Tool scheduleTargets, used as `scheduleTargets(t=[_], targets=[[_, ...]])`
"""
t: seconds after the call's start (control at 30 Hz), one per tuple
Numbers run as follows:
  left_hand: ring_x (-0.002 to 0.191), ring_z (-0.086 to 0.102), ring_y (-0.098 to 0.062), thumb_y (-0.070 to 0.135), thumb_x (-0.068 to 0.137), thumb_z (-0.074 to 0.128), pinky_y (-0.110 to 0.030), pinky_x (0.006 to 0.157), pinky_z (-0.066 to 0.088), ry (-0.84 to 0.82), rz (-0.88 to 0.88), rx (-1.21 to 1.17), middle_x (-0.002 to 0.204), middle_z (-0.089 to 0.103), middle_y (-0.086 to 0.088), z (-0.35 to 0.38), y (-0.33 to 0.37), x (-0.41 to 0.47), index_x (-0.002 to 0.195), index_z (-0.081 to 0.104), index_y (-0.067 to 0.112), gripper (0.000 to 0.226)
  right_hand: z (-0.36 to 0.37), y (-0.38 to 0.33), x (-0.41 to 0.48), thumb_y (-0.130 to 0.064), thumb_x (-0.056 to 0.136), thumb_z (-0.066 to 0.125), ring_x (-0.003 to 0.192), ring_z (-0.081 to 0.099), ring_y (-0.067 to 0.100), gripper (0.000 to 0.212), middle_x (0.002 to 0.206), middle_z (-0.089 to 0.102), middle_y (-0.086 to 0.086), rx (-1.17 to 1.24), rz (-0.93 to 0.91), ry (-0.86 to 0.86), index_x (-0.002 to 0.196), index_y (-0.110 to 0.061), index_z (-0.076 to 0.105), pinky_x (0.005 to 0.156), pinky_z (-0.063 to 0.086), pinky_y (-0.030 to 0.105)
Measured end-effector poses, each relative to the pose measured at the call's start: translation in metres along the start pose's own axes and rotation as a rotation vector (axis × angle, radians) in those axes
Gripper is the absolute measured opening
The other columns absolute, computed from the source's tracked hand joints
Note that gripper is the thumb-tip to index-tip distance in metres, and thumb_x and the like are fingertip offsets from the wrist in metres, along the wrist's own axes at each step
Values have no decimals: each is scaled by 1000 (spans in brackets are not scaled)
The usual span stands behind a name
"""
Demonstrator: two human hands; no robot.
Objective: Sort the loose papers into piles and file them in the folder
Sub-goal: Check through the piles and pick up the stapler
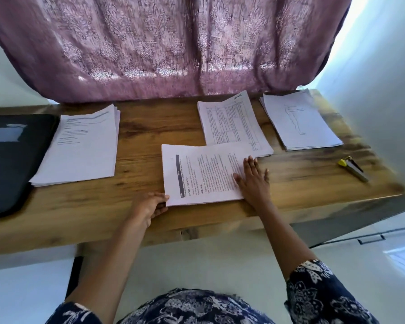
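Four stacks of paper lie on the worktop (pixel 150 127); none is filed yet. The black folder (pixel 9 164) lies closed at the far left, with the left stack (pixel 80 148) just beside it. The table-print stack (pixel 232 122) and the sketch stack (pixel 299 120) sit at the back right.

The front stack (pixel 197 174) sits near the worktop's near edge. Right grip (pixel 253 181) lies flat on its right end, fingers straight, pressing and holding nothing. Left grip (pixel 150 204) is curled at the near-left corner. The view is too soft there, so I cannot tell whether it pinches sheets or only butts against them.

Risks from here, as I judge them:
- The front stack's far corner overlaps the table-print stack. Sliding or lifting it could drag those sheets along and mix two sorts.
- Lifting at the left while the right palm pins the other end could fan or crease the pages.
- A pull toward the body could tip sheets over the near edge.
- The folder is well apart and closed, so a loose stack carried that far may shed pages over the left stack.
- The yellow-tipped tool (pixel 352 168) at the right lies well clear of all this.
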State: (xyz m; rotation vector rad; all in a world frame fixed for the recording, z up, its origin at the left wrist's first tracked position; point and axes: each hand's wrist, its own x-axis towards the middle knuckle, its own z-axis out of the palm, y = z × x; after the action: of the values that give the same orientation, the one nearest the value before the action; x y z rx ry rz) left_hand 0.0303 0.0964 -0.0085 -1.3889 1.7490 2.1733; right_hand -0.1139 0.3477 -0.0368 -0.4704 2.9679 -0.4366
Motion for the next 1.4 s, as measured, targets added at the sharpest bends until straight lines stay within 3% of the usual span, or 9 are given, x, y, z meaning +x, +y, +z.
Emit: scheduleTargets(t=[0.27, 0.4, 0.53, 0.67, 0.83, 0.97, 1.1, 1.23, 1.4], targets=[[71, 59, -15, -1, 89, 63, -16, 46, 53, -16, 41, -19, 81, 62, -7, 91, -5, -18, 78, 56, 8, 16, -40, 109, 15, -40, 102, 30, 148, 6, 20, 58, 160, 12, 4, 39, 96, 126, 153, -14, 16, 117, -1, 45], [73, 59, -15, -3, 87, 63, -16, 45, 52, 31, 51, -75, 81, 62, -7, 141, -15, -25, 76, 57, 8, 17, -74, 184, 25, -22, 97, 40, 147, 10, 25, 58, 159, 16, 9, 21, 286, 269, 151, -10, 20, 117, 9, 50], [73, 59, -15, -2, 88, 63, -16, 44, 52, 71, 59, -104, 82, 62, -7, 173, -29, -32, 76, 58, 7, 16, -91, 243, 26, -19, 92, 47, 145, 17, 28, 63, 157, 21, 13, 5, 403, 299, 149, -7, 21, 113, 16, 51], [73, 56, -14, -3, 88, 62, -16, 45, 53, 116, 58, -141, 82, 61, -6, 190, -41, -41, 76, 57, 8, 17, -92, 271, 28, -28, 91, 56, 127, 39, 35, 50, 136, 46, 18, 61, 380, 308, 135, -8, 43, 102, 31, 46], [74, 57, -15, -3, 90, 60, -16, 46, 53, 133, 75, -170, 83, 60, -6, 196, -45, -53, 77, 55, 9, 18, -95, 277, 27, -20, 91, 59, 118, 43, 39, 37, 124, 49, 23, 218, 306, 294, 123, -2, 53, 96, 33, 42], [74, 57, -15, -2, 90, 60, -16, 44, 52, 146, 70, -178, 84, 60, -6, 194, -45, -59, 77, 55, 9, 18, -103, 255, 19, -19, 94, 58, 106, 53, 34, 31, 114, 56, 17, 556, 173, 186, 120, -2, 54, 86, 39, 36], [71, 55, -15, -3, 90, 59, -14, 43, 51, 152, 87, -198, 81, 59, -6, 188, -42, -66, 76, 53, 9, 20, -97, 204, -14, -26, 95, 57, 76, 56, 25, 24, 83, 61, 5, 1055, 151, -224, 111, -8, 60, 68, 42, 38], [70, 55, -14, -4, 90, 59, -14, 43, 50, 172, 111, -223, 81, 59, -6, 171, -40, -70, 75, 52, 9, 20, -80, 143, -47, -27, 94, 56, 57, 49, 17, 16, 67, 56, 6, 1195, 197, -587, 86, -13, 62, 48, 38, 24], [67, 56, -17, -6, 87, 61, -15, 43, 51, 190, 127, -226, 78, 61, -8, 145, -34, -68, 73, 57, 6, 19, -62, 71, -67, -35, 96, 55, 49, 50, 10, 28, 72, 62, 3, 1222, 306, -752, 92, -8, 63, 40, 37, 18]])
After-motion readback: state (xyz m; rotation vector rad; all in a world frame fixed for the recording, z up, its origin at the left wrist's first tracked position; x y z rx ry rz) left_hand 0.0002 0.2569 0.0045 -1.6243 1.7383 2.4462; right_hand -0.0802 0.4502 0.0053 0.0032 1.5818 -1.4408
